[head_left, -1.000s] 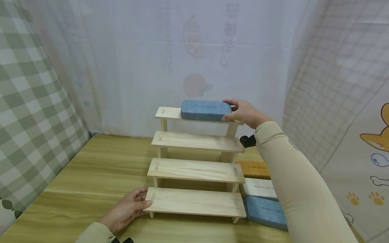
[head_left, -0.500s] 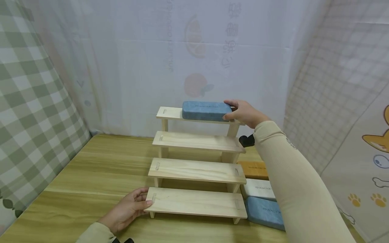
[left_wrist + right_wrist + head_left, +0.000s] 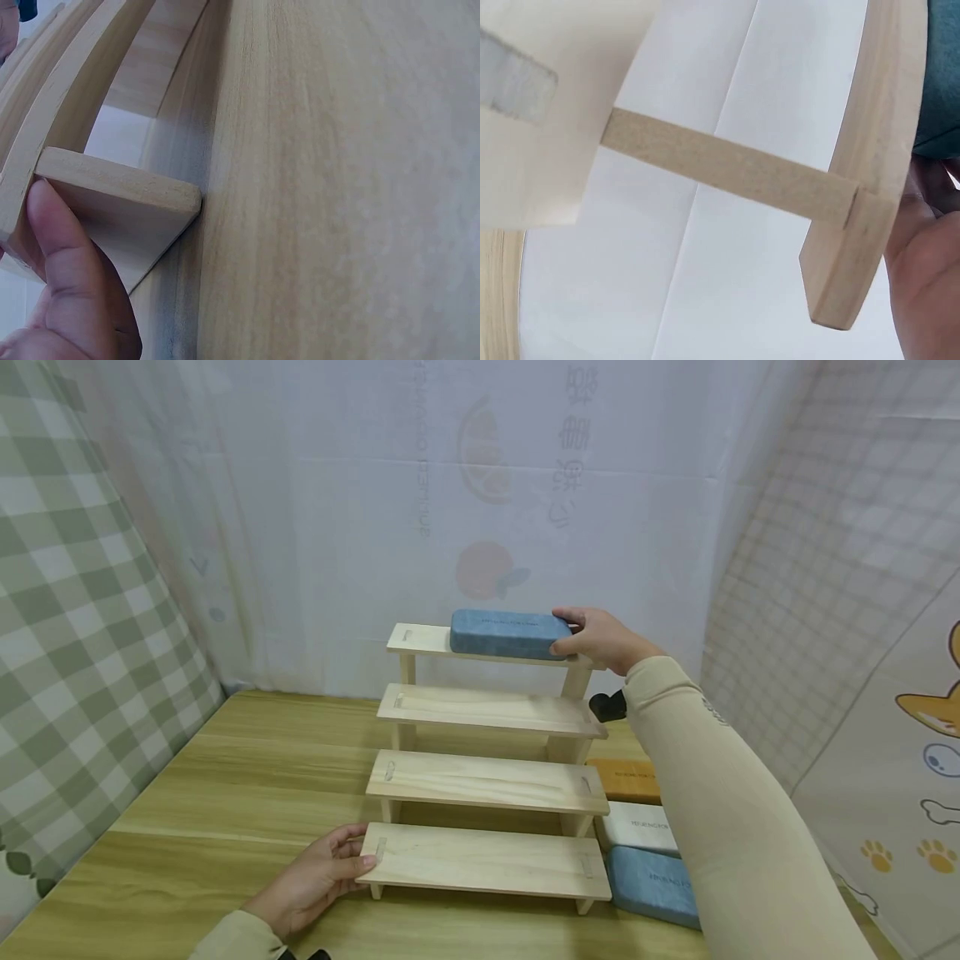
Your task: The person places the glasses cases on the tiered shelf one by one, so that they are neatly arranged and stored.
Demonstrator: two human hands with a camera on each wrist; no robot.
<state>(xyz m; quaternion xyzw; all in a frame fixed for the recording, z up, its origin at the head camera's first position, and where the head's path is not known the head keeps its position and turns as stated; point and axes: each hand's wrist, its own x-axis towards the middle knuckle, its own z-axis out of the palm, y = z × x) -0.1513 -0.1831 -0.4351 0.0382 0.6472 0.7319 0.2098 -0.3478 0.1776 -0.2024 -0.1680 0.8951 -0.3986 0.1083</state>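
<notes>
A blue glasses case (image 3: 510, 635) lies lengthwise on the top shelf of a stepped wooden display stand (image 3: 491, 781). My right hand (image 3: 609, 639) grips the right end of that case, with thumb at the front and fingers behind. In the right wrist view, the hand (image 3: 934, 270) is partly cut off beside the top board, and the case (image 3: 941, 82) shows at the edge. Down at the lowest shelf, my left hand (image 3: 318, 872) holds the left end, thumb on top. The left wrist view shows a finger of this hand (image 3: 75, 292) under the board, against the leg.
To the right of the stand, an orange case (image 3: 624, 779), a white case (image 3: 641, 827) and another blue case (image 3: 652, 885) lie in a column, partly behind my right sleeve. A white curtain (image 3: 337, 527) hangs behind the wooden table (image 3: 247, 777). Checked cloth (image 3: 82, 652) rises at left.
The view has shifted very slightly. Both hands keep their places, the right on the blue glasses case and the left on the lowest shelf.
</notes>
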